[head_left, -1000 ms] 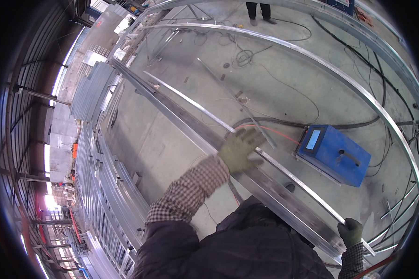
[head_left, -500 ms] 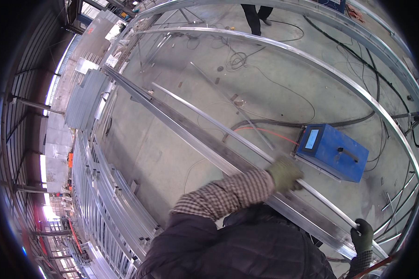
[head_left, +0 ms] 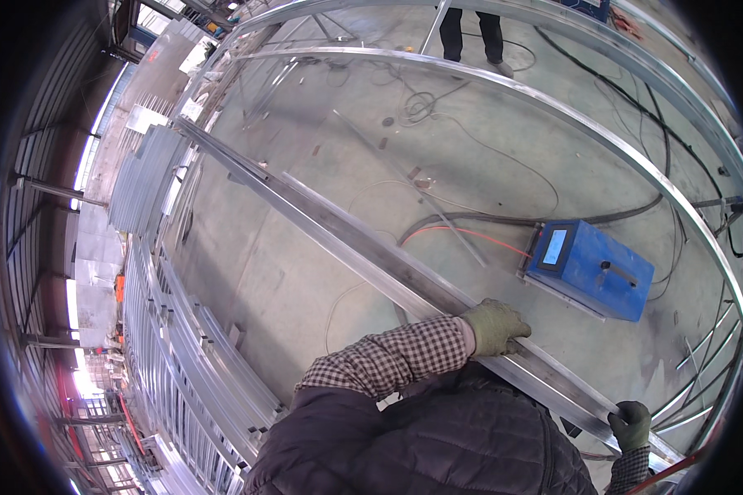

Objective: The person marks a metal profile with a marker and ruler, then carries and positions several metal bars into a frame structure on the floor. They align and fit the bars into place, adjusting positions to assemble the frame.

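While I hold the metal rail (head_left: 421, 285): left hand (head_left: 494, 328), fingers curled round; right hand (head_left: 631, 425), seemingly likewise; best, even pressure.

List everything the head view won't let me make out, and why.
In the head view:
Left hand: palm hidden by the back of its glove.
Metal beam: the stretch beneath that hand, covered by it.
Screen on the blue box: contents too small.
Standing person: upper body cut off by the top edge.
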A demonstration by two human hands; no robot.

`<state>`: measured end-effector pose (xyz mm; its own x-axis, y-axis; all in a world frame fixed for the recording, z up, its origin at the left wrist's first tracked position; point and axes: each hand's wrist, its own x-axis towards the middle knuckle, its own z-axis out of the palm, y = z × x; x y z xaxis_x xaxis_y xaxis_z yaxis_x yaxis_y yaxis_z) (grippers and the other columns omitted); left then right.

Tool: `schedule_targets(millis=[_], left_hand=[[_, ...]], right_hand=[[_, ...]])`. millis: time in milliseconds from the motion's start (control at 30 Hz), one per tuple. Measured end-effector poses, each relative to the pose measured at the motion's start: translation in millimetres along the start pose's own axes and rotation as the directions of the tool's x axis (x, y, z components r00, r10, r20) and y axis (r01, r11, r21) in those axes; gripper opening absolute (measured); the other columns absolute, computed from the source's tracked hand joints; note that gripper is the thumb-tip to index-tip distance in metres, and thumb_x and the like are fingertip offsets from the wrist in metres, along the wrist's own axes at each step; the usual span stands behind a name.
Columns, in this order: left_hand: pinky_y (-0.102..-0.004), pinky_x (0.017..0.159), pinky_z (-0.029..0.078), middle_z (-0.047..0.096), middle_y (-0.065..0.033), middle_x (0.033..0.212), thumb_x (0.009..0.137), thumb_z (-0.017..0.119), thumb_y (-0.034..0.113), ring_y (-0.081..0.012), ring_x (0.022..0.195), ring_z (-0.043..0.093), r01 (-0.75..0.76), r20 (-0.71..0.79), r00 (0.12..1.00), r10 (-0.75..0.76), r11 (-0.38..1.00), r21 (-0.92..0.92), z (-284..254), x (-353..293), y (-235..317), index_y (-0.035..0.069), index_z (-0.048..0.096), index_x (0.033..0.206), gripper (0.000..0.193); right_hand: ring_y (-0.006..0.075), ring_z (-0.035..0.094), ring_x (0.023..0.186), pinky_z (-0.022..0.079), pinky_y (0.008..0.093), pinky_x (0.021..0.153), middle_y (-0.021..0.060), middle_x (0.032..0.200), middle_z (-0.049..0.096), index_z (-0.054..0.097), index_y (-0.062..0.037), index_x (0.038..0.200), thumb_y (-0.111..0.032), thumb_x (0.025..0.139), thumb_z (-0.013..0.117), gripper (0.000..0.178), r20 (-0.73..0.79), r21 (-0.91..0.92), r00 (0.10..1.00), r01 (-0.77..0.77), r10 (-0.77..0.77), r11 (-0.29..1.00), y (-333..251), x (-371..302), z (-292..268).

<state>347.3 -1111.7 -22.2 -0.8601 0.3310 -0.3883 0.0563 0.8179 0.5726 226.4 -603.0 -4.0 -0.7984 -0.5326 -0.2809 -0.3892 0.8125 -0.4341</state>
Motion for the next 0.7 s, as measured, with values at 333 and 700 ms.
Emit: schedule_targets(millis=[333, 700], left_hand=[[-0.0532, 0.099, 0.055, 0.076, -0.0125, 0.118, 0.096, 0.077, 0.037, -0.0383, 0.115, 0.071, -0.036, 0.017, 0.999, 0.038, 0.994, -0.099, 13.5, 4.6, -10.2, 0.014, 0.075, 0.128, 0.039], [-0.0492, 0.088, 0.054, 0.072, -0.0142, 0.098, 0.096, 0.077, 0.038, -0.0354, 0.101, 0.069, -0.102, -0.024, 0.995, 0.101, 0.992, -0.073, 5.8, 1.9, -23.0, 0.016, 0.086, 0.119, 0.033]], right_hand=[[0.0321, 0.074, 0.082, 0.060, 0.0431, 0.079, 0.0153, 0.090, 0.076, 0.080, -0.0030, 0.098, -0.013, 0.073, 0.086, 0.027, -0.012, 0.108, 0.992, -0.121, 0.123, 0.987, 3.8, 0.1, 21.7], [0.0371, 0.077, 0.098, 0.060, 0.0525, 0.089, 0.0166, 0.102, 0.079, 0.083, -0.0090, 0.098, -0.045, 0.093, 0.073, 0.038, 0.233, -0.145, 0.944, -0.203, 0.233, 0.968, -35.3, 7.9, 15.0]])
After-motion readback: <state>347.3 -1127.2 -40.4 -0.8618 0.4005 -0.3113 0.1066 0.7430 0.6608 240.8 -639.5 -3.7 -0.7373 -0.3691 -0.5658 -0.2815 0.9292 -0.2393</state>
